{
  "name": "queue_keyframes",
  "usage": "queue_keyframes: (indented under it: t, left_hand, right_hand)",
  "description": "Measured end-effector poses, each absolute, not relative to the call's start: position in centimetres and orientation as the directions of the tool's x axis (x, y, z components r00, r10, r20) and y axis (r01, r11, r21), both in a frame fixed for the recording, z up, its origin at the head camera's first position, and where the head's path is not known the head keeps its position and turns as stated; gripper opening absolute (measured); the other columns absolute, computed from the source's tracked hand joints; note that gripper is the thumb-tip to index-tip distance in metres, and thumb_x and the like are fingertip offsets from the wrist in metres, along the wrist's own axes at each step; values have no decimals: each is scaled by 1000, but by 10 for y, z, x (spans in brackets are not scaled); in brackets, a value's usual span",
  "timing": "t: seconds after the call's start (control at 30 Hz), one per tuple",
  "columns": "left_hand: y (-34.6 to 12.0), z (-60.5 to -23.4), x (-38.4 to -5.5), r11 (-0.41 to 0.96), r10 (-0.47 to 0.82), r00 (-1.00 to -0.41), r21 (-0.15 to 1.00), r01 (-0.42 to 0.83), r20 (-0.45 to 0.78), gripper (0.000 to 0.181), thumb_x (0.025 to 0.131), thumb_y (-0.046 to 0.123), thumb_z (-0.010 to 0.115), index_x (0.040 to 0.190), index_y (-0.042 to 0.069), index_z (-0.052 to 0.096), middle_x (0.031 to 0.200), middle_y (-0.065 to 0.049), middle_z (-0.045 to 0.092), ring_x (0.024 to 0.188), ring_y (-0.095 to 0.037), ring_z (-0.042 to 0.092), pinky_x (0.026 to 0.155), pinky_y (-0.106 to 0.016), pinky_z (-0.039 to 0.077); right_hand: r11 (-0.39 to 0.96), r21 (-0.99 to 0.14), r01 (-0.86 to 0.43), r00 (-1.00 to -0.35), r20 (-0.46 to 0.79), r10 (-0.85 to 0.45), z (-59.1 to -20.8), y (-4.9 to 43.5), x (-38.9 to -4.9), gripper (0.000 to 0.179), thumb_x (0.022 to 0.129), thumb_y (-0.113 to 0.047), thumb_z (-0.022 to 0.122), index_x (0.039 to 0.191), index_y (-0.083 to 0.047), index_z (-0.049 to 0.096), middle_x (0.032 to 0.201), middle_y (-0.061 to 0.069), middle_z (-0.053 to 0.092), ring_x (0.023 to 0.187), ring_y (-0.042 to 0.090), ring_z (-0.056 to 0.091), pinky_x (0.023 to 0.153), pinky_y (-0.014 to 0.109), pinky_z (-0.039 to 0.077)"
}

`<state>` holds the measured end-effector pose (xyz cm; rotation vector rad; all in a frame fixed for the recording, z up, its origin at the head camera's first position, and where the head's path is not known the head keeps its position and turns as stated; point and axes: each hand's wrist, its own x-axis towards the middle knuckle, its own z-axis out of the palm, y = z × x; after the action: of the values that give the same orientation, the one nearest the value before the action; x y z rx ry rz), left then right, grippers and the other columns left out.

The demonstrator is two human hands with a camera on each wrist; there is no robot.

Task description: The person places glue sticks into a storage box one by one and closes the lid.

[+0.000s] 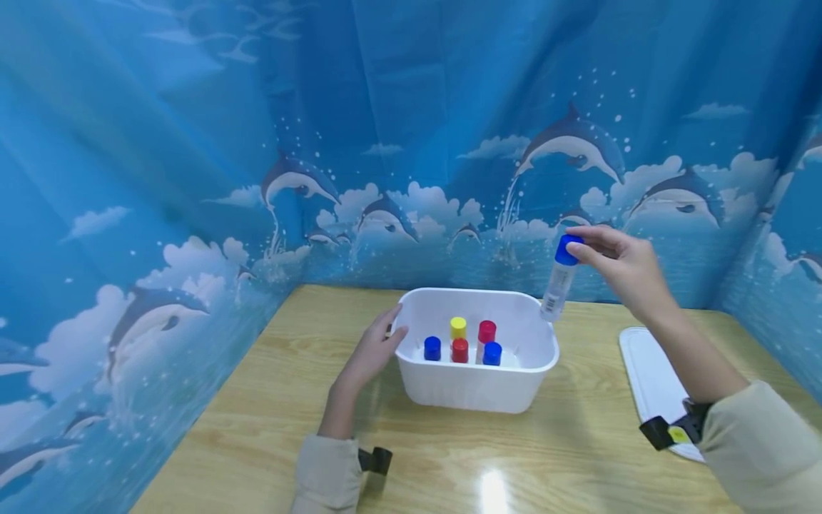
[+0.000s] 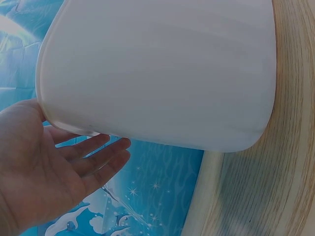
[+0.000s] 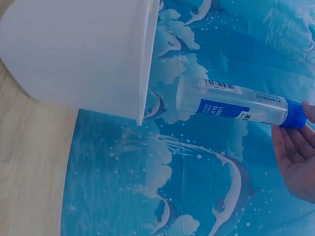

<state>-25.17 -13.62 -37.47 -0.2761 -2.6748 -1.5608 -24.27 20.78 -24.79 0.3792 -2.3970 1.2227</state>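
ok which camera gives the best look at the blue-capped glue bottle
The right wrist view: the glue bottle is large and nearly unobstructed there, with its LIQUID GLUE lettering readable. The head view shows it smaller, tilted, pinched at the cap by the right hand. The left wrist view doesn't show it.

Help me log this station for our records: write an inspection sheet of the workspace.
Surface: wood-grain table, glare near the front.
Job's things: white bin with five capped items inside, two blue, two red, one yellow; blue-capped glue tube held off the bin.
Clutter: white tray at right, partly hidden.
Hands: left hand touches the bin's left end; right hand pinches the tube's cap.
Cables: nothing seen.
Surroundings: blue dolphin-print curtain.
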Motion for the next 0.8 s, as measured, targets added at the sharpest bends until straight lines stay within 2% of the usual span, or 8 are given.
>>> queue_keyframes:
  t: [0.2,0.53,0.67,0.8]
  left_hand:
    - [-136,-375,-252,477,138,-983,862,170,117,52,98,28,44,144,11,29,143,-13,32,123,-31,40,95,-43,42]
    - [-135,-372,-251,474,135,-986,867,154,101,52,98,28,45,145,12,29,144,-12,32,121,-30,41,94,-42,43]
    - [-135,-372,-251,478,135,-986,865,151,98,52,98,28,44,145,12,28,144,-12,31,122,-31,40,95,-43,42]
    - [-135,-372,-251,479,131,-987,866,147,95,52,98,27,44,145,12,28,144,-12,31,122,-31,40,94,-43,42]
  right_hand:
    - [560,-709,-428,-882,463,-89,-255,197,-247,43,90,-35,57,125,-9,57,110,10,62,92,2,57,76,13,47]
    - [574,-683,-452,-881,443,-167,-281,186,-252,44,92,-36,55,123,-5,58,105,13,63,92,24,61,74,19,51]
    - [577,-688,-441,-889,424,-174,-293,184,-254,44,90,-38,57,120,-5,59,103,12,64,90,25,62,72,20,52]
    - [577,-696,-428,-898,399,-184,-305,183,-257,45,89,-38,58,119,-5,60,102,13,65,90,26,62,74,27,54]
